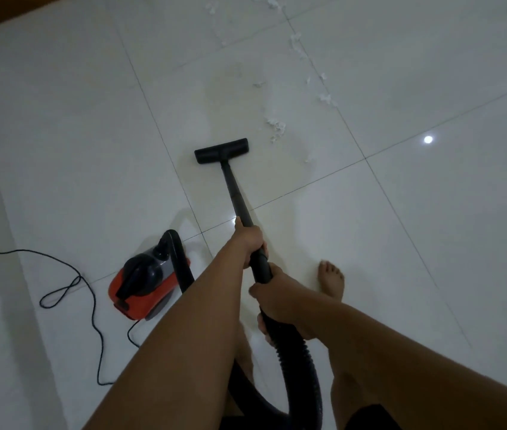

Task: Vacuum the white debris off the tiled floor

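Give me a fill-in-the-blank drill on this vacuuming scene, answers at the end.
1. The nozzle sits to the ____ of the nearest white debris.
2. The left hand grips the wand ahead of the ____ hand.
3. The foot on the tiled floor is ____.
Answers: left; right; bare.

Both hands grip black vacuum wand [236, 193]: left hand [249, 240] ahead, right hand [277, 290] behind | floor nozzle [221, 150] flat on tiled floor [401, 212] | white debris [277, 127] just beyond, right | red canister [143, 283] left
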The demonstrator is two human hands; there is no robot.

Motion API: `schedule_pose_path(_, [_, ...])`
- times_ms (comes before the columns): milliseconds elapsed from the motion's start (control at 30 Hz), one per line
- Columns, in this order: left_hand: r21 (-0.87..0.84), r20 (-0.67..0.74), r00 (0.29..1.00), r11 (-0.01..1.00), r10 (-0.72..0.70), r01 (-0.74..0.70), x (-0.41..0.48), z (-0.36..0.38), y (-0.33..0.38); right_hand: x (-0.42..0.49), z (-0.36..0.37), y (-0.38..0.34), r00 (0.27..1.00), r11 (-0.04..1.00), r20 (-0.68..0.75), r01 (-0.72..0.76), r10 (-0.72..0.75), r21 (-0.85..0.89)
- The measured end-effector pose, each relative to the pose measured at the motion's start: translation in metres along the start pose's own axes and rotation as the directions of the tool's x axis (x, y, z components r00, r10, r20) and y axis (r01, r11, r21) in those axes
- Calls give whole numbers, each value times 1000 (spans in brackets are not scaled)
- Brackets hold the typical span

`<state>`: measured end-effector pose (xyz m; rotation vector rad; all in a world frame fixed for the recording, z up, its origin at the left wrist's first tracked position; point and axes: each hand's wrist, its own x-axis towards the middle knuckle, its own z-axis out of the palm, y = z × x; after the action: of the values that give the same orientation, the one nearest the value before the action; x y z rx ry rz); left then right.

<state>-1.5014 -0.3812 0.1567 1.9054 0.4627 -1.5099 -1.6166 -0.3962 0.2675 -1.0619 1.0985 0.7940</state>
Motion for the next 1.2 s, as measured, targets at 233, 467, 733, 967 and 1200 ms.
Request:
schedule_pose_path(233, [71, 83, 997, 997, -2, -3, -12, -20, -39, -19, 57, 25, 998, 982, -61, -8, 20, 187])
schedule_pose_path(467, [87, 142, 990, 996, 4, -17, -31, 1, -47, -38, 54, 38, 985, 999, -169, -27, 31, 26])
schedule_pose_path(733, [50, 125, 992, 999, -11, 5, -36, 29, -41, -38, 24, 49, 982, 994, -186, 2, -22, -105])
schedule_pose_path(967, [30, 99, 995, 999, -17, 14, -29, 75, -29, -35, -26, 65, 990, 999, -140, 26, -32, -44])
schedule_pose_path(1200, [50, 79, 997, 999, 6, -10, -15, 123, -9, -38, -84, 73, 996, 994, -76, 43, -36, 97])
